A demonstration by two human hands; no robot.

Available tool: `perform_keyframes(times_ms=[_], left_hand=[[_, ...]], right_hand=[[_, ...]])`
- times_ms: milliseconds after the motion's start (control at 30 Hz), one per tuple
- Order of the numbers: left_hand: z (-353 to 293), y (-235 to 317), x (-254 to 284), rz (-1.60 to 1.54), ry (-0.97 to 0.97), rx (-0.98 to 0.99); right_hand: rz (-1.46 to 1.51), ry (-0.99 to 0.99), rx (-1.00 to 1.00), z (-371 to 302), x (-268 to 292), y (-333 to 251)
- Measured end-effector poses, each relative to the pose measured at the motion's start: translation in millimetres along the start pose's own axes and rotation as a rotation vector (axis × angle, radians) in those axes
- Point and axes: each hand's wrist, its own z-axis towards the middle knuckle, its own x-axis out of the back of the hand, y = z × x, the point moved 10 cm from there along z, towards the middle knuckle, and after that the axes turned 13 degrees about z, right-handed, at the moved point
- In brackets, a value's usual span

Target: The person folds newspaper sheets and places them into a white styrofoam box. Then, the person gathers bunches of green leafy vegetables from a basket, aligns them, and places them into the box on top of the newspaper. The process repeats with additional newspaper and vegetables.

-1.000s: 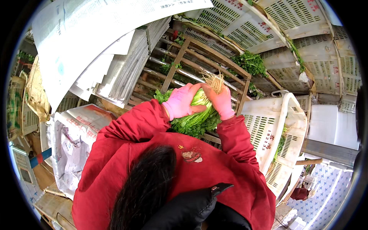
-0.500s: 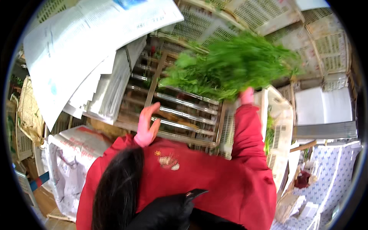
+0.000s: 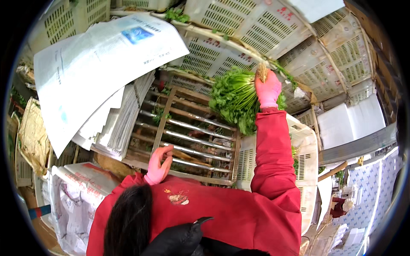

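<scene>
Against stacked pale crates [image 3: 265,38], grips leafy green bunch [image 3: 235,94] near its roots [image 3: 262,71] in right hand [image 3: 268,89] by far right corner of metal rack [image 3: 197,152], no longer two-handed, freeing left hand [image 3: 158,166], empty, with fingers loosely bent.

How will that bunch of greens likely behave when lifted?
The greens will probably flop, since their thin stems fan out from the right hand. They are likely light for their bulk, being mostly leaves. Those leaves look fine and frilly, so they may bruise.
</scene>
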Motion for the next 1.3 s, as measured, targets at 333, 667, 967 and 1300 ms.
perform_keyframes(times_ms=[333,667,967,1300], left_hand=[[-6,3,-10,-0.001,-0.162,0.007],[15,47,-14,0.372,-0.217,-0.319],[118,28,-167,0.973,-0.597,-0.417],[370,49,-75,1.301,-0.039,-0.180]], right_hand=[[0.482,-0.256,0.490,-203,-27,-104],[0.500,-0.522,0.370,-348,-91,-112],[0.522,-0.545,0.416,-348,-94,-114],[0.526,-0.291,0.304,-367,-77,-99]])
